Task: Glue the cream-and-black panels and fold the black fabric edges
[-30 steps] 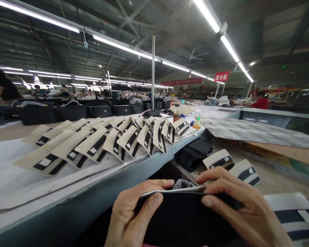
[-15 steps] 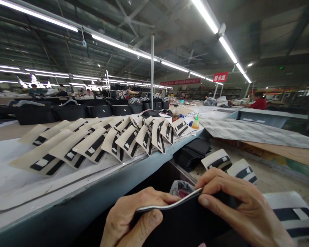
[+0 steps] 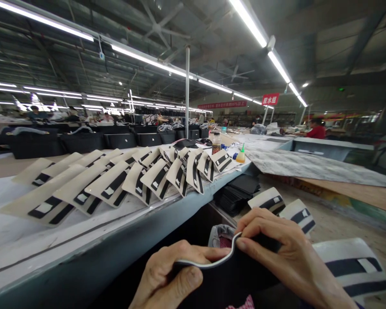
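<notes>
A dark, flexible panel (image 3: 220,277) with a pale edge is held between my two hands, low in the view. My left hand (image 3: 170,274) pinches it near the left end, thumb on the near face and fingers behind. At the right end my right hand (image 3: 276,246) grips the rim between thumb and fingertips. The edge bends in a wave between them. Beside my right hand lie cream pieces with black stripes (image 3: 354,253). Several similar cream pieces (image 3: 109,184) overlap along the table. The panel's lower part is lost in shadow.
The long white table (image 3: 16,244) runs along the left. A stack of black sheets (image 3: 234,193) sits beyond my hands. At the table's far end stand a glue bottle with a green tip (image 3: 241,155) and a jar (image 3: 216,143). Black bags (image 3: 35,143) line the back.
The panel's edge has gone from a gentle curve to a sharper bend near my right hand. My right hand has shifted slightly left and up. The camera view has shifted slightly.
</notes>
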Demonstrator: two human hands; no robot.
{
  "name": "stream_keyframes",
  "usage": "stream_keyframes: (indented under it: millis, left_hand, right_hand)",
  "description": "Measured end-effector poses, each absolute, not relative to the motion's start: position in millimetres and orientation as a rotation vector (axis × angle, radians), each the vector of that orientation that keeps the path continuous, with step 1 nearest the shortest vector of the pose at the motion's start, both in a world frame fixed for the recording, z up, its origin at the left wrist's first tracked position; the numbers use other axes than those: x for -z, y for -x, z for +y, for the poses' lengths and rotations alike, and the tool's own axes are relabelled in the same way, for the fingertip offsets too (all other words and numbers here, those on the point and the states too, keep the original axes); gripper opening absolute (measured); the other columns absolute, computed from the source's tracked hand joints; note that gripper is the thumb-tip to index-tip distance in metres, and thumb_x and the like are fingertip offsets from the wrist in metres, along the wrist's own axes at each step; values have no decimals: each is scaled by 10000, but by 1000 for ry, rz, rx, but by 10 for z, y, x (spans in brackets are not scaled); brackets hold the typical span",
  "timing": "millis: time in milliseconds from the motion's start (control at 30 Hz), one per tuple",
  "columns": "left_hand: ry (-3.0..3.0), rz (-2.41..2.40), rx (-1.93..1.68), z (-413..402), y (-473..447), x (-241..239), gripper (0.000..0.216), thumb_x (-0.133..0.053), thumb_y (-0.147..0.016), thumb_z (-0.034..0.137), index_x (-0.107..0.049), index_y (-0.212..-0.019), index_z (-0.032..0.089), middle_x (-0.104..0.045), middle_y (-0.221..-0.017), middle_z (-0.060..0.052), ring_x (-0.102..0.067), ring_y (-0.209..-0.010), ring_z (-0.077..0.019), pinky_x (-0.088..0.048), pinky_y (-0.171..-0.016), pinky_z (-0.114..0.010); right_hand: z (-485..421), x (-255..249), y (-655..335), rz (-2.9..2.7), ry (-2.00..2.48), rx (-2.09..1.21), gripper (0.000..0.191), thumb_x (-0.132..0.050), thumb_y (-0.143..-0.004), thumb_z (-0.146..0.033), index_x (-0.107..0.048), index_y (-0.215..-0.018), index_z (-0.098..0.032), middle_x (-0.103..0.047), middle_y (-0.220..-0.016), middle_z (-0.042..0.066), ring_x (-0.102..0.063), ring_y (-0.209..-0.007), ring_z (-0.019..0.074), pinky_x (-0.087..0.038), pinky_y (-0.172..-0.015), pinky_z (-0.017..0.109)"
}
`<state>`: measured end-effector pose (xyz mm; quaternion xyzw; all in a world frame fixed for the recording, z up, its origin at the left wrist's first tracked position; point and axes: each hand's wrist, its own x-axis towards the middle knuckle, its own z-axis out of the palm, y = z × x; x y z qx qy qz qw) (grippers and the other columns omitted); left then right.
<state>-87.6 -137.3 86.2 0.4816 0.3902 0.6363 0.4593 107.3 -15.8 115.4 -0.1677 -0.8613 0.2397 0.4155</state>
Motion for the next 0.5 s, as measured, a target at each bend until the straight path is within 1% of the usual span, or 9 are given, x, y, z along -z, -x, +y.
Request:
stream_keyframes:
  millis: [67, 133, 167, 200, 267, 333, 433, 500]
  left_hand:
    - [-989, 809, -1557, -1280, 880, -808, 189, -757, -814, 400, -789, -765, 221, -806, -1021, -74, -731, -969, -287, -530, -828, -322]
    - [-853, 691, -1515, -1179, 905, -776, 92, -780, -802, 326, -779, -818, 236, -811, -982, -50, -742, -888, -228, -531, -778, -283]
    - [-842, 691, -1495, -1133, 924, -771, 107, -799, -786, 298, -786, -874, 239, -812, -971, -47, -738, -868, -202, -523, -777, -261]
    - [-864, 729, -1473, -1093, 945, -772, 180, -817, -766, 286, -795, -936, 232, -812, -971, -51, -730, -864, -184, -513, -787, -241]
    - [-956, 859, -1407, -1030, 986, -790, 294, -834, -741, 302, -804, -1013, 196, -810, -970, -70, -709, -885, -178, -491, -819, -225]
    - [-1067, 978, -1326, -992, 1013, -819, 266, -809, -751, 312, -821, -983, 182, -809, -910, -68, -682, -888, -190, -470, -825, -239]
    - [-1262, 1193, -1287, -973, 1023, -876, 180, -730, -765, 256, -837, -883, 173, -755, -747, -37, -621, -774, -183, -429, -742, -259]
    - [-1398, 1330, -1261, -974, 1007, -923, 190, -667, -773, 224, -830, -840, 152, -717, -721, -28, -577, -707, -169, -399, -685, -262]
  right_hand:
    - [-92, -1145, -1042, -2181, 438, -554, 197, -644, -881, -157, -611, -694, -205, -675, -814, -27, -618, -772, 114, -455, -713, 249]
    - [-26, -1154, -1017, -2229, 454, -484, 207, -650, -877, -143, -596, -684, -199, -679, -807, -33, -614, -768, 120, -436, -715, 271]
    - [0, -1164, -1009, -2260, 457, -439, 213, -660, -870, -134, -588, -679, -196, -681, -803, -37, -615, -766, 122, -426, -723, 281]
    - [17, -1177, -1005, -2290, 457, -392, 217, -672, -863, -127, -581, -678, -193, -682, -799, -41, -616, -766, 125, -416, -736, 292]
    - [25, -1201, -1003, -2334, 443, -282, 212, -683, -865, -126, -574, -695, -189, -684, -804, -38, -613, -767, 136, -397, -745, 312]
    - [1, -1213, -1006, -2353, 420, -175, 196, -677, -880, -137, -575, -721, -188, -681, -810, -32, -597, -753, 146, -378, -727, 323]
    - [-56, -1202, -1010, -2364, 376, -118, 188, -674, -884, -132, -574, -736, -189, -668, -804, -31, -573, -733, 146, -364, -702, 318]
    - [-84, -1176, -1007, -2369, 345, -103, 194, -668, -884, -121, -564, -735, -189, -655, -788, -35, -565, -717, 142, -362, -694, 313]
